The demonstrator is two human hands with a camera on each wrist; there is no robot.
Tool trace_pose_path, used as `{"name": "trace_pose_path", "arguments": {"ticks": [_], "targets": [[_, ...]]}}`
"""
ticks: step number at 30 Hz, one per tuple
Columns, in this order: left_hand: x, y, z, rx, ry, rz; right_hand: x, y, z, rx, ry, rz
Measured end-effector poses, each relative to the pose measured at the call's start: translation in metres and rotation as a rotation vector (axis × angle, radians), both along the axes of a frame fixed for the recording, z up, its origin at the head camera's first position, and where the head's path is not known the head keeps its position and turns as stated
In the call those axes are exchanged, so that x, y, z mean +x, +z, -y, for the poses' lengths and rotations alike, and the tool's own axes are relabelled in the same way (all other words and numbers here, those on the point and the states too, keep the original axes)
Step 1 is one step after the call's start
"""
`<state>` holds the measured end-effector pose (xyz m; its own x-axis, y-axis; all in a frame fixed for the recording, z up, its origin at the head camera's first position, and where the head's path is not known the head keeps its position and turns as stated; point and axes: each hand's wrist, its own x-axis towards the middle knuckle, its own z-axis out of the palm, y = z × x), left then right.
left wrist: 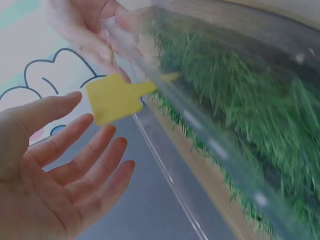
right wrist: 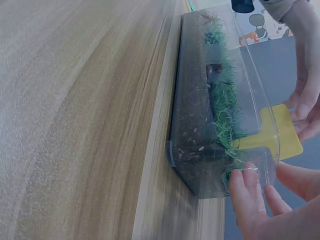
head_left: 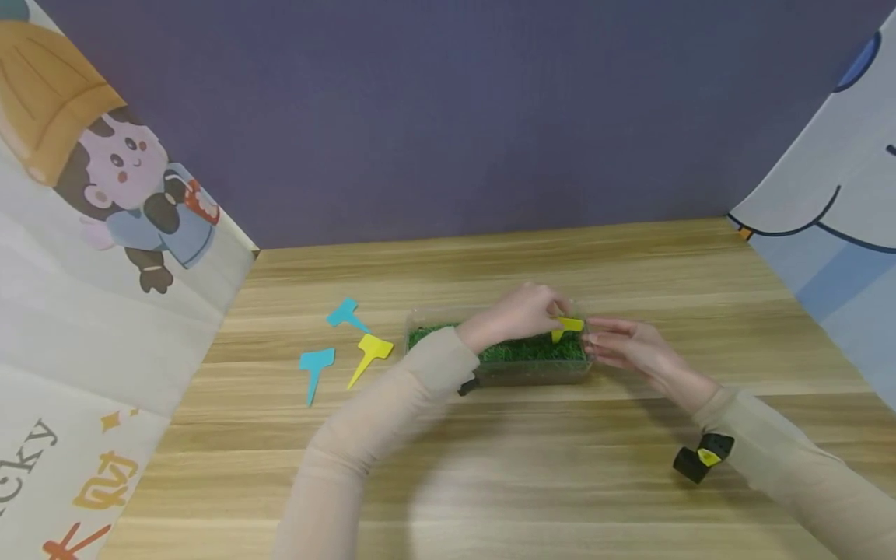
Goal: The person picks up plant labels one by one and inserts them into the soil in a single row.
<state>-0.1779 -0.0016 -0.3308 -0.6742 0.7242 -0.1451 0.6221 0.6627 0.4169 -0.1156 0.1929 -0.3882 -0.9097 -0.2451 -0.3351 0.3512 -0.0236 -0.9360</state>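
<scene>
A yellow T-shaped plant label (head_left: 570,324) stands in the green grass (head_left: 504,350) at the right end of a clear plastic planter box (head_left: 532,373). Its stem goes down into the grass; in the left wrist view its broad head (left wrist: 112,98) rises above the rim. My left hand (left wrist: 65,175) is beside that head, fingers loosely spread, with a small gap between fingertips and label. At the box's right end is my right hand (head_left: 637,350), its fairly straight fingers (right wrist: 242,195) against the clear end wall. Dark soil (right wrist: 192,100) shows through the side.
Left of the box, two blue labels (head_left: 317,362) and another yellow label (head_left: 371,351) lie on the wooden table (head_left: 490,482). A dark blue panel (head_left: 448,117) stands behind, with printed cartoon sheets (head_left: 126,179) at both sides.
</scene>
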Motion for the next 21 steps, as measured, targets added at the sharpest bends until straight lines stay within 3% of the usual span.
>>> {"name": "trace_pose_path", "arguments": {"ticks": [6, 21], "targets": [[-0.002, 0.005, 0.013, 0.007, 0.047, 0.038, 0.000, 0.000, 0.000, 0.002, 0.004, -0.002], [-0.011, 0.017, 0.055, 0.060, 0.100, 0.015, -0.002, -0.001, -0.005, -0.026, 0.005, 0.008]]}}
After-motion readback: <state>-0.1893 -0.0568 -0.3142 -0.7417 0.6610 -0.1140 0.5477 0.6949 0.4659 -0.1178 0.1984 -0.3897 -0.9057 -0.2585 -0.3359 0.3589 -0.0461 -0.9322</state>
